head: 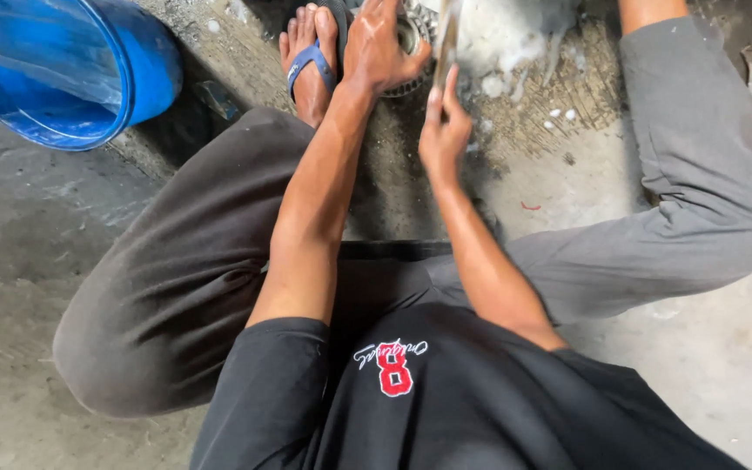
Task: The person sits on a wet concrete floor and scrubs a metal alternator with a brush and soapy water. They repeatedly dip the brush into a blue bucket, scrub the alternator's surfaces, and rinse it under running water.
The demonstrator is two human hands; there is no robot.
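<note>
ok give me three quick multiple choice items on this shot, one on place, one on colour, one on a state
1. Where is the blue tub?
A. top left
B. bottom right
C. between the knees

2. What colour is the sandal strap?
A. red
B. blue
C. yellow

3. What is the left hand doing?
A. hanging free
B. resting on a knee
C. pressing on the toothed metal part

Answers: 1 A, it sits at the upper left corner. 2 B, a blue band crosses the foot. 3 C, the palm lies over the part while the right hand holds a flat metal piece.
</note>
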